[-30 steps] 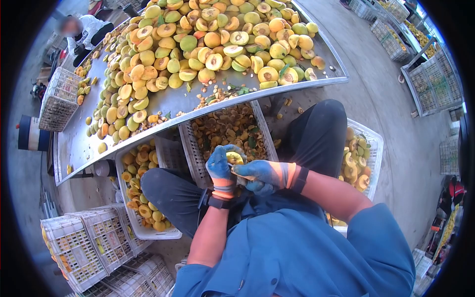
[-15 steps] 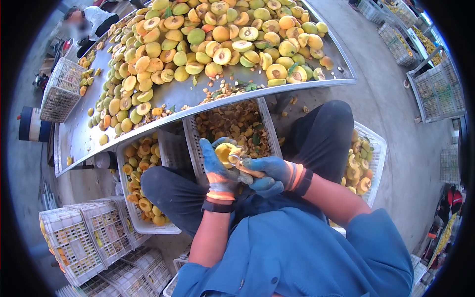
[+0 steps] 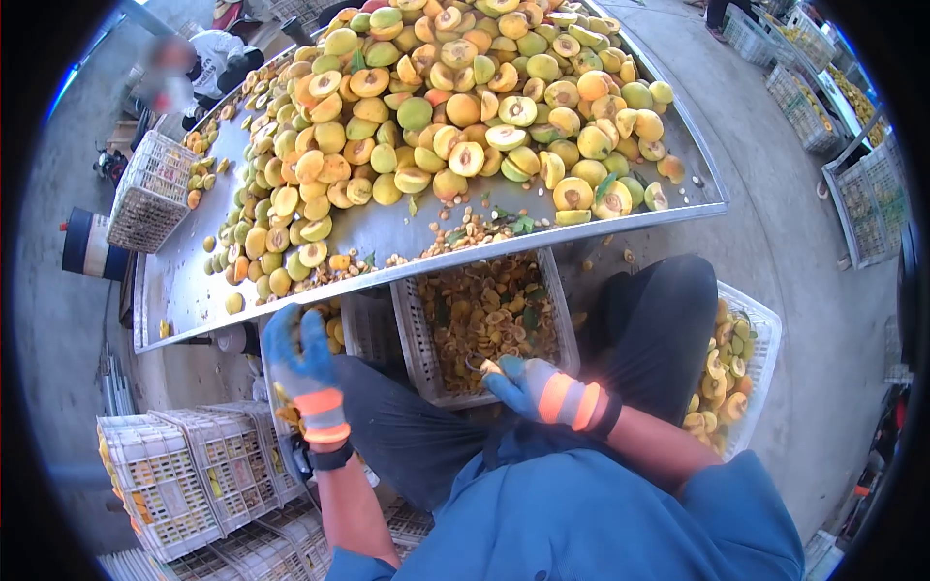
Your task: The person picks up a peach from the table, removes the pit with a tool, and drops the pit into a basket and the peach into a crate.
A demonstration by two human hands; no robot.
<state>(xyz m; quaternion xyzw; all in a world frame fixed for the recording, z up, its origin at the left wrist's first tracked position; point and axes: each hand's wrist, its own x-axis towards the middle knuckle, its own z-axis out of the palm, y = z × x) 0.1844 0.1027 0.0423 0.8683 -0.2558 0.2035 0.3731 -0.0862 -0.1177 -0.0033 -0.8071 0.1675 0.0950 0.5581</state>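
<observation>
My left hand (image 3: 302,363), in a blue and grey glove with an orange-striped cuff, is over the left crate (image 3: 281,426) of apricot halves. Its fingers are spread, and no fruit shows in them. My right hand (image 3: 538,387), gloved alike, is closed on a small pitting tool (image 3: 487,367) with a wooden handle and a curved metal tip. That tool is above the near edge of the middle crate (image 3: 415,339), which holds pits and scraps. Whole and halved apricots (image 3: 417,114) are heaped on the metal table (image 3: 402,228) in front of me.
To my right stands a white crate (image 3: 765,339) of apricot halves. Stacked crates (image 3: 184,474) are at my lower left. Another crate (image 3: 152,189) leans at the table's left end beside a drum (image 3: 92,242). A person (image 3: 208,63) sits at the far left.
My left hand has moved left, away from my right hand, and let go of the apricot it held. My right hand keeps the tool, now slightly lower in view. The view has shifted.
</observation>
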